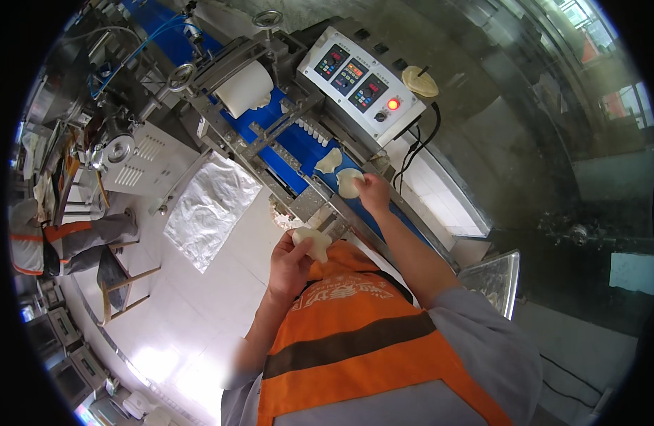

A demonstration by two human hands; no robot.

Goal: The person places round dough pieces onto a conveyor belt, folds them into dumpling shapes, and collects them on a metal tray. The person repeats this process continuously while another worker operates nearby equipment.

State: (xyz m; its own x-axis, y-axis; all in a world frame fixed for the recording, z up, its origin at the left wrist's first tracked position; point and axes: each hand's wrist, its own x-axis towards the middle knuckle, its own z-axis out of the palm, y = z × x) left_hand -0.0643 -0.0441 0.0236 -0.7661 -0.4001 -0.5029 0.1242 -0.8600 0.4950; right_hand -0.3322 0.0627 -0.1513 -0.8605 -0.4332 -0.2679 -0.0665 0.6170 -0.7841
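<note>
Pale dough wrappers lie on the blue conveyor belt [314, 151] of a dough-sheeting machine. My right hand [374, 192] reaches over the belt and pinches the edge of a round dough wrapper [349, 182]. Just beyond it lies an irregular piece of dough [330, 160], which I am not touching. In front of my apron, near the belt's end, my left hand [291, 263] holds a floppy dough wrapper [313, 243] between thumb and fingers. Whether that is one sheet or several I cannot tell.
A white dough roll [244, 88] sits on the machine farther up. The control panel [361, 84] with a lit red button stands right of the belt. A plastic sheet [211, 209] lies on the floor at left. Another person [71, 241] sits at far left. A metal tray [493, 280] is by my right elbow.
</note>
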